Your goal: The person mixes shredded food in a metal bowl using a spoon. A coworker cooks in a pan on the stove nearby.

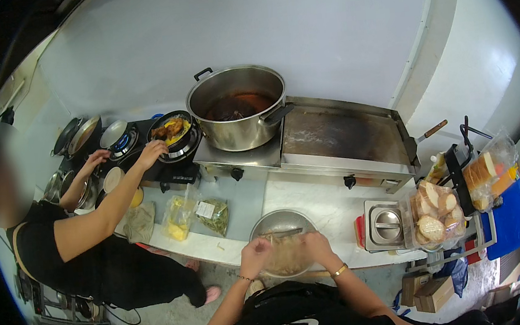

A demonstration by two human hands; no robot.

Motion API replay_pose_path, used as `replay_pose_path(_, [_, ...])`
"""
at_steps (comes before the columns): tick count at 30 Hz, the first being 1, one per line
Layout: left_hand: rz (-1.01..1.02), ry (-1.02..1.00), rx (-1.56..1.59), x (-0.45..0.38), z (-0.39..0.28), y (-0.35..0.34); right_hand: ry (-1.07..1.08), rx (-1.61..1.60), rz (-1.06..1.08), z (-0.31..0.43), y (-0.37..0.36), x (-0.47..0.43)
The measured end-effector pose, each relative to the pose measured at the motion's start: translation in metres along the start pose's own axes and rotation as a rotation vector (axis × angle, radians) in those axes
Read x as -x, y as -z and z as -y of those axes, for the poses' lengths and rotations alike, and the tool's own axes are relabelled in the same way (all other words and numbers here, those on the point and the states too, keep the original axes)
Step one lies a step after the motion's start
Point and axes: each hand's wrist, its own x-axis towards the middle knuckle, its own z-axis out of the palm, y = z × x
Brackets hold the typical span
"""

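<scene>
A round metal bowl [302, 216] sits at the counter's front edge, right before me. Above it, my left hand [254, 257] and my right hand [317, 249] pinch opposite sides of a blurred, translucent bag-like thing [287, 251]. Pale, shredded-looking food [287, 266] shows below and through it; how much lies in the bowl and how much in the bag I cannot tell. A dark metal utensil [284, 232] rests across the far part of the bowl.
A co-worker's hand [154, 152] is at a frying pan [170, 129] of food, left. A large steel pot [239, 132] stands beside a flat griddle [344, 130]. Bagged greens [213, 215] lie left; a lidded steel container [386, 226] and sliced bread [432, 227] stand right.
</scene>
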Motion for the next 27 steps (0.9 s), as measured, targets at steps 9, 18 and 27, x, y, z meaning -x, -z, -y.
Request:
replay_pose_path(9, [0.143, -0.187, -0.594, 0.013, 0.014, 0.006, 0.100, 0.221, 0.097, 0.025, -0.027, 0.001])
replay_pose_path(18, [0.077, -0.185, -0.570, 0.010, 0.010, 0.007, 0.003, -0.216, 0.070, 0.024, -0.031, -0.012])
replay_pose_path(27, [0.093, 0.041, -0.166, 0.005, 0.001, -0.001, -0.173, -0.989, 0.229, 0.028, 0.000, -0.017])
